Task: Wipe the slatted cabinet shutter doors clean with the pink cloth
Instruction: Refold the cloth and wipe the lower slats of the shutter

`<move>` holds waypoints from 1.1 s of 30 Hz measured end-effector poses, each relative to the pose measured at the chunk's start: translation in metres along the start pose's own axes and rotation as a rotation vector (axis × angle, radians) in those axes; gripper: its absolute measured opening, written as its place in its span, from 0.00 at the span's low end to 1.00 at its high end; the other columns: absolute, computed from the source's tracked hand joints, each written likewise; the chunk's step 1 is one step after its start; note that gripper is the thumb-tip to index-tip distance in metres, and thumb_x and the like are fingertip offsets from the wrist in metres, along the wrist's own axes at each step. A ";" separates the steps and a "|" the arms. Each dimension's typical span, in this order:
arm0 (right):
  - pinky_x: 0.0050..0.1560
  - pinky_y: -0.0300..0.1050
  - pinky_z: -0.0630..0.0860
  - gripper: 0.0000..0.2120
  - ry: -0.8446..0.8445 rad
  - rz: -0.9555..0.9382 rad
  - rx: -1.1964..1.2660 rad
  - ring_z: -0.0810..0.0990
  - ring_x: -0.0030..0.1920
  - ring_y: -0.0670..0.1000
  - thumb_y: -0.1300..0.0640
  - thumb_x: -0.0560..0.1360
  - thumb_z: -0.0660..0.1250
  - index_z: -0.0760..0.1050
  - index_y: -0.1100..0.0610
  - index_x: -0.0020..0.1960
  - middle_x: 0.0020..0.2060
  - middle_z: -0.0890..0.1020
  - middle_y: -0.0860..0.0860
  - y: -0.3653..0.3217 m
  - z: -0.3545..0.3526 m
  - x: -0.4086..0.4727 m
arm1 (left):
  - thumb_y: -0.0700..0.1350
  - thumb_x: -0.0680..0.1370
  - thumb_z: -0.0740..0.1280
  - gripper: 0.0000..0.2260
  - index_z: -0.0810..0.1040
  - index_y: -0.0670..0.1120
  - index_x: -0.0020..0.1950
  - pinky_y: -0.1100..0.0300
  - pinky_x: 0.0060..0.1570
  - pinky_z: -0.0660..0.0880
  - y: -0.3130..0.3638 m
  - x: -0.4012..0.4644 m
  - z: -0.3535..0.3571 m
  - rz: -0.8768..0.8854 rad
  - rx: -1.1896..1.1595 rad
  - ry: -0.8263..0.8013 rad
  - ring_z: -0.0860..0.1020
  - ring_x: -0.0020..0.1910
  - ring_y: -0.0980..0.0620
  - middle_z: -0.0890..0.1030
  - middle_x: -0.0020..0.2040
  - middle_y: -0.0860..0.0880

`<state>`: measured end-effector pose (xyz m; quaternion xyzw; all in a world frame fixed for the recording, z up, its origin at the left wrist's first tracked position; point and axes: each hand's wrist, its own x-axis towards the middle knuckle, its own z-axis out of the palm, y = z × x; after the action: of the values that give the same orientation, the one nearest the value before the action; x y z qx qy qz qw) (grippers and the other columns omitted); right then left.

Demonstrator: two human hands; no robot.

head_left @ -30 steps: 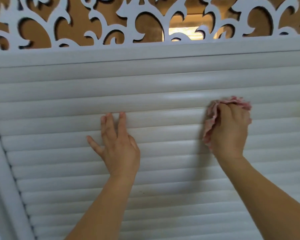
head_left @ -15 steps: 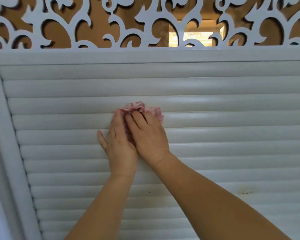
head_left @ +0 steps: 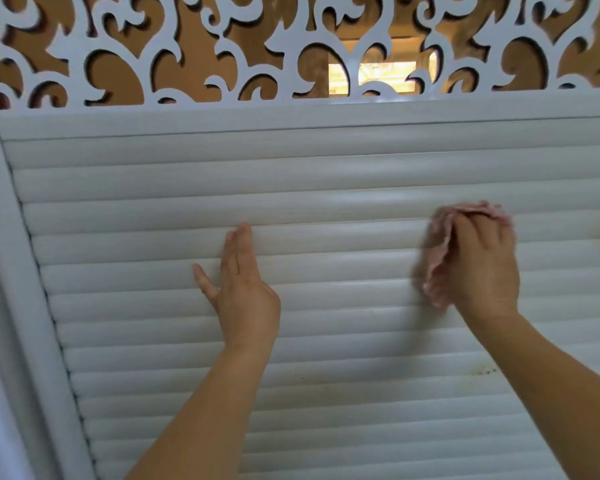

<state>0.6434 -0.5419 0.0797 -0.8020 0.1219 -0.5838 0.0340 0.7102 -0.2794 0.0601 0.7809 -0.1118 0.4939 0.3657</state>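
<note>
Most of the view is filled by the white slatted shutter door (head_left: pixel 343 341), whose horizontal slats run from the frame on the left to the right edge of the picture. A few small dark specks are seen on the slats low on the right, and a brownish mark is seen at the far right edge. Along the left side the shutter is bordered by a white frame post (head_left: pixel 18 306), which leans in the wide-angle view. Above the slats a white fretwork panel (head_left: pixel 222 39) with curling cut-outs is set, through which a brown surface and a small bright opening are visible. Two bare forearms are raised from the bottom of the picture. The left hand (head_left: pixel 243 289) is laid flat against the slats left of centre, its fingers (head_left: pixel 238 247) straight and held together, pointing upward, with the thumb spread out to the left. The right hand (head_left: pixel 482 265) is pressed against the slats well to the right of the left hand, and its fingers are curled over the pink cloth (head_left: pixel 440 258). The cloth is bunched between that hand and the shutter, with its edges showing above the fingertips and down the left side of the hand, where it is blurred.
</note>
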 end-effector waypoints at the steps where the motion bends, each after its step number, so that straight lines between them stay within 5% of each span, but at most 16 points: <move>1: 0.61 0.60 0.66 0.16 0.022 0.149 0.034 0.65 0.63 0.64 0.66 0.75 0.61 0.73 0.64 0.62 0.62 0.73 0.64 0.004 0.001 -0.004 | 0.23 0.67 0.57 0.38 0.59 0.46 0.74 0.45 0.69 0.36 0.000 0.000 -0.001 0.012 0.013 -0.012 0.59 0.73 0.53 0.64 0.73 0.47; 5: 0.62 0.61 0.64 0.20 0.118 0.283 0.059 0.68 0.59 0.69 0.62 0.74 0.55 0.71 0.70 0.62 0.59 0.72 0.71 -0.027 0.020 -0.023 | 0.24 0.67 0.57 0.39 0.59 0.51 0.74 0.44 0.68 0.33 0.000 -0.002 -0.002 0.020 0.062 -0.087 0.51 0.75 0.55 0.55 0.76 0.50; 10: 0.53 0.60 0.70 0.21 -0.081 -0.008 -0.007 0.73 0.48 0.66 0.55 0.74 0.56 0.73 0.64 0.62 0.51 0.76 0.65 -0.096 0.041 -0.063 | 0.25 0.67 0.57 0.40 0.56 0.52 0.75 0.42 0.67 0.33 0.001 -0.003 -0.001 -0.004 0.122 -0.142 0.46 0.75 0.55 0.50 0.77 0.50; 13: 0.56 0.66 0.71 0.22 -0.181 -0.152 -0.112 0.72 0.49 0.65 0.48 0.75 0.55 0.76 0.57 0.62 0.51 0.75 0.62 -0.115 0.042 -0.073 | 0.27 0.67 0.58 0.41 0.51 0.52 0.76 0.39 0.67 0.34 0.002 -0.005 0.001 -0.006 0.179 -0.168 0.42 0.75 0.54 0.45 0.77 0.49; 19: 0.59 0.60 0.73 0.20 -0.219 -0.449 -0.196 0.78 0.47 0.63 0.46 0.76 0.57 0.79 0.54 0.59 0.49 0.80 0.57 -0.063 0.034 -0.065 | 0.30 0.68 0.58 0.43 0.41 0.52 0.76 0.34 0.66 0.37 0.010 -0.011 0.008 -0.068 0.270 -0.200 0.37 0.74 0.51 0.38 0.76 0.49; 23: 0.55 0.57 0.73 0.23 -0.233 -0.177 -0.187 0.77 0.50 0.65 0.47 0.76 0.55 0.76 0.58 0.63 0.53 0.80 0.61 -0.001 0.019 -0.059 | 0.32 0.71 0.57 0.41 0.36 0.50 0.75 0.32 0.65 0.38 0.016 -0.013 0.014 -0.096 0.296 -0.214 0.35 0.74 0.50 0.35 0.76 0.47; 28: 0.66 0.67 0.64 0.31 -0.215 0.309 0.005 0.64 0.67 0.72 0.47 0.77 0.48 0.62 0.64 0.73 0.68 0.67 0.67 0.031 0.005 -0.046 | 0.33 0.71 0.60 0.38 0.42 0.44 0.76 0.34 0.67 0.39 0.037 -0.016 0.022 -0.184 0.211 -0.168 0.40 0.75 0.48 0.40 0.76 0.44; 33: 0.63 0.66 0.66 0.28 -0.270 0.154 0.002 0.72 0.58 0.72 0.49 0.76 0.50 0.70 0.66 0.68 0.60 0.74 0.69 -0.004 0.011 -0.051 | 0.31 0.69 0.59 0.40 0.46 0.48 0.77 0.38 0.67 0.34 0.088 -0.028 0.032 0.169 0.188 -0.254 0.39 0.75 0.51 0.41 0.77 0.49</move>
<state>0.6397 -0.5272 0.0294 -0.8614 0.1769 -0.4665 0.0957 0.6717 -0.3690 0.0684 0.8556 -0.1758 0.4285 0.2312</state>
